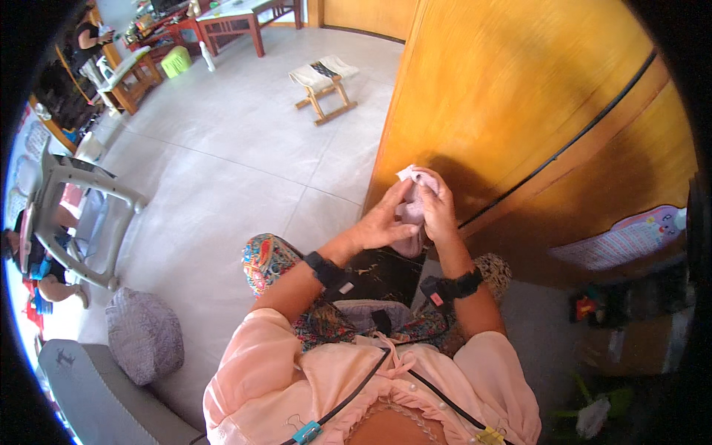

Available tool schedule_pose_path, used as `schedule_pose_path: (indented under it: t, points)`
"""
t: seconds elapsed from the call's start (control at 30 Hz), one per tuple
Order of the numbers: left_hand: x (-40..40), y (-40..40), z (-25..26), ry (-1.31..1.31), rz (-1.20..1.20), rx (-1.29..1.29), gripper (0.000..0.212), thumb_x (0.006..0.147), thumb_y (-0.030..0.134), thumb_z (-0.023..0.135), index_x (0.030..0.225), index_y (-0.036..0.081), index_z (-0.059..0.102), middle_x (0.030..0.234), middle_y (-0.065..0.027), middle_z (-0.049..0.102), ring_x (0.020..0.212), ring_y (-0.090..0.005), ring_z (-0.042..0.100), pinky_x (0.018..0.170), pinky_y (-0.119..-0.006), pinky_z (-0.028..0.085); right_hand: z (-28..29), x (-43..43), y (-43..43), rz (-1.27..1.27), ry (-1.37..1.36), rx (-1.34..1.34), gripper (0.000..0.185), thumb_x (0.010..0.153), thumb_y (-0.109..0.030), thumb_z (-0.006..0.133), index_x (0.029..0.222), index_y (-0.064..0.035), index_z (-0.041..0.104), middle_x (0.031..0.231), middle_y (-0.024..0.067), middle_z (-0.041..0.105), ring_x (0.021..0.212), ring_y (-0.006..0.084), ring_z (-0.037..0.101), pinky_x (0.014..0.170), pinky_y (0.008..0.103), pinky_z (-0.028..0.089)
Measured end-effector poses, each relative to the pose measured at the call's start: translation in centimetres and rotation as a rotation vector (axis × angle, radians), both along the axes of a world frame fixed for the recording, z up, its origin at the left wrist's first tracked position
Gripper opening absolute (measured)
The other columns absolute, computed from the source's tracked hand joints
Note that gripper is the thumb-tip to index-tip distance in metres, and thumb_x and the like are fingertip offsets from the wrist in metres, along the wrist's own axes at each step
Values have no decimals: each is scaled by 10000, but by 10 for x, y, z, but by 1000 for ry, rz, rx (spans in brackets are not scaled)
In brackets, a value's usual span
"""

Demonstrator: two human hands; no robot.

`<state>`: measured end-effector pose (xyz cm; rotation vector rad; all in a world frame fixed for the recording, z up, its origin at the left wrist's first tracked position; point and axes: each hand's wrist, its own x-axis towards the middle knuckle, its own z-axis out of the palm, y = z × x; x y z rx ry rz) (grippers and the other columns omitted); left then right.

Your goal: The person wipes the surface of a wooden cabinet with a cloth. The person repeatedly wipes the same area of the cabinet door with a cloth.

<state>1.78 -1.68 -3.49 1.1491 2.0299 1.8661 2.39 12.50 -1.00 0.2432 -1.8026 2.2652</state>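
Note:
A bunched pale pink cloth (412, 210) is between my two hands, in front of a wooden door panel. My right hand (439, 208) grips its upper right side, with the thumb across the front and the fingers curled behind. From the left, my left hand (386, 218) holds the cloth between its fingers and thumb. A white edge (406, 173) sticks out at the top. Below the hands hangs the lower fold of the cloth, over a black, marble-like surface (378, 272). Each wrist wears a black band.
The orange wooden door (500, 94) stands close on the right. Ahead on the grey floor is a folding stool (324, 75). At left are a grey frame (89, 178), a quilted pouf (144, 336) and a grey armrest (94, 389). Two other people appear at the far left.

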Motion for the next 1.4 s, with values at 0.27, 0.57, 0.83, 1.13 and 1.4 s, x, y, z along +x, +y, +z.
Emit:
schedule_pose_path:
  t: [0.27,0.57,0.83,1.13,1.4]
  points:
    - [9,16,57,229,349,43,708,665,125,660,1257,6,290,1161,-224,429,1069,-334,443,900,-340,360,88,32,8,263,401,-534,296,864,-164,416,1120,-15,412,1114,111,468,1055,217,446,915,343,347]
    - [7,-16,121,-171,-343,-119,592,806,473,485,1133,-19,450,1039,-89,522,940,-166,485,830,-302,395,57,30,57,347,255,-148,925,710,-707,313,1351,-104,27,1350,62,228,1216,216,258,978,387,227]
    - [6,15,146,-226,-33,102,465,792,247,593,1149,-4,434,1000,-70,552,933,-151,507,811,-280,417,24,42,46,343,-143,-245,401,852,-151,447,1222,-21,358,1010,83,533,789,150,545,611,230,460]
    - [-33,48,267,739,401,-639,312,745,311,612,838,23,539,832,-144,548,842,-257,529,746,-352,421,33,31,78,46,-49,-384,411,845,-147,447,1221,-11,354,741,41,519,623,105,466,603,233,424]
    - [-101,122,373,1713,1151,180,647,780,306,539,1147,-163,285,1170,-362,302,1108,-468,287,957,-468,230,22,32,52,173,34,37,296,865,-150,474,1120,-4,441,752,38,532,653,86,486,622,200,422]
